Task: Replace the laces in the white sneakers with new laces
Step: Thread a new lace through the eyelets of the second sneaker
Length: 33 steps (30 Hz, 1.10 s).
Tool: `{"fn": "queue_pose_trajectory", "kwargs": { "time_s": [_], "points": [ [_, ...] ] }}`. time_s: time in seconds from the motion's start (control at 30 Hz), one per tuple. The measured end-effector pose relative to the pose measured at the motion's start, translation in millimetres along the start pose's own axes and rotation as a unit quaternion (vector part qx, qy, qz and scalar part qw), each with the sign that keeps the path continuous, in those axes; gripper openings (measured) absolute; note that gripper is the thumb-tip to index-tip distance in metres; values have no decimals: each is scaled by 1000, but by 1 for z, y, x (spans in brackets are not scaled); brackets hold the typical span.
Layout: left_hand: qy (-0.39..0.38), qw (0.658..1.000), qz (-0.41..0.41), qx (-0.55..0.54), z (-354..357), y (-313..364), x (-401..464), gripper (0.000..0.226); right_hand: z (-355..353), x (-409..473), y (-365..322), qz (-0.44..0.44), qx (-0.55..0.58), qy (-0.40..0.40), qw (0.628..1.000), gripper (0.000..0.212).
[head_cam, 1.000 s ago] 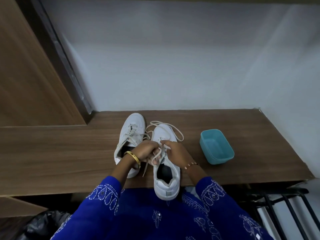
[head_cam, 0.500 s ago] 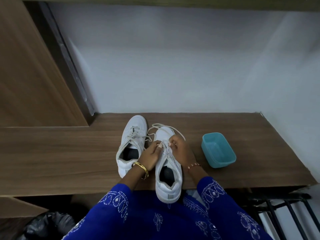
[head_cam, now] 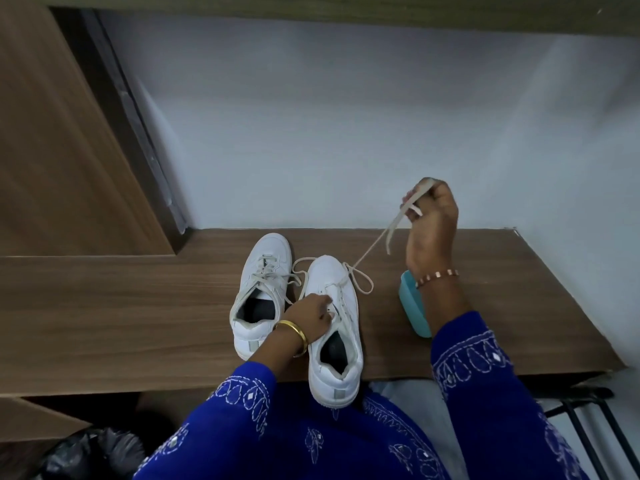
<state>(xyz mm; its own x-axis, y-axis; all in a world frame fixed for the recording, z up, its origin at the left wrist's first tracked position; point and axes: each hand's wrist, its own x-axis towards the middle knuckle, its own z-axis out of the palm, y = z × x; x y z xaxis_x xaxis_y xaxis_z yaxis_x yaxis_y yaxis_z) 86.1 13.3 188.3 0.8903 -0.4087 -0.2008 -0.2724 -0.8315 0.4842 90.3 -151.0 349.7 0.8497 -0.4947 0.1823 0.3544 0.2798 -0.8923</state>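
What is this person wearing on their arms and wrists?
Both arms wear deep blue sleeves with white embroidered teardrop motifs and small mirror-like bits. The left hand has a plain gold bangle at the wrist; the right hand has a thin copper-coloured beaded bracelet. No gloves.

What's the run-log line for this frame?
step: unlacing right sneaker | right hand: pulling lace taut | left hand: steadying sneaker | left sneaker: still laced
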Motion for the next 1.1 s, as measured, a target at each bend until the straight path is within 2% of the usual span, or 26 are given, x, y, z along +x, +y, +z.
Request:
{"fn": "queue_pose_trajectory", "kwargs": {
  "time_s": [0.1,0.13,0.17,0.23,0.37,0.47,0.53,0.63,0.73,0.83,0.87,0.9,0.93,0.97,1.03,1.07,1.1],
  "points": [
    [28,999,15,-2,7,-3,-4,44,-2,-4,3,94,47,-58,993,27],
    [40,999,19,-9,10,-4,-6,44,-4,-8,9,129,3,-87,988,27],
    [49,998,22,-20,13,-5,-8,44,-8,-12,18,153,-100,-116,976,27],
    [55,997,27,-41,20,-9,-11,46,-17,-21,40,186,-314,-157,918,30],
    [60,993,37,-94,29,-11,-19,49,-28,-34,83,222,-516,-201,803,54],
    [67,988,46,-129,30,-8,-23,51,-26,-43,109,160,-628,-263,715,52],
    [71,985,48,-148,32,-8,-24,56,-24,-52,121,85,-690,-266,667,40],
    [75,985,38,-153,33,-9,-23,47,-17,-61,118,-46,-752,-255,606,27],
    [80,983,47,-156,36,-11,-22,45,-15,-62,109,-88,-775,-257,571,24],
    [82,984,47,-149,37,-12,-20,46,-11,-59,97,-109,-784,-255,556,22],
    [84,985,46,-145,37,-12,-19,46,-9,-56,93,-111,-779,-257,561,21],
    [84,985,44,-141,38,-12,-18,46,-7,-54,89,-106,-758,-255,591,20],
    [84,986,41,-138,38,-12,-18,46,-5,-51,84,-82,-716,-249,647,20],
    [81,987,40,-135,38,-12,-17,46,-3,-47,79,-47,-647,-239,723,23],
    [76,988,40,-127,37,-12,-17,46,2,-38,63,35,-449,-208,868,29],
    [77,989,40,-123,37,-12,-17,47,6,-33,51,61,-347,-191,916,31],
    [78,989,41,-122,37,-12,-17,47,8,-27,38,69,-251,-180,949,33]
  ]
}}
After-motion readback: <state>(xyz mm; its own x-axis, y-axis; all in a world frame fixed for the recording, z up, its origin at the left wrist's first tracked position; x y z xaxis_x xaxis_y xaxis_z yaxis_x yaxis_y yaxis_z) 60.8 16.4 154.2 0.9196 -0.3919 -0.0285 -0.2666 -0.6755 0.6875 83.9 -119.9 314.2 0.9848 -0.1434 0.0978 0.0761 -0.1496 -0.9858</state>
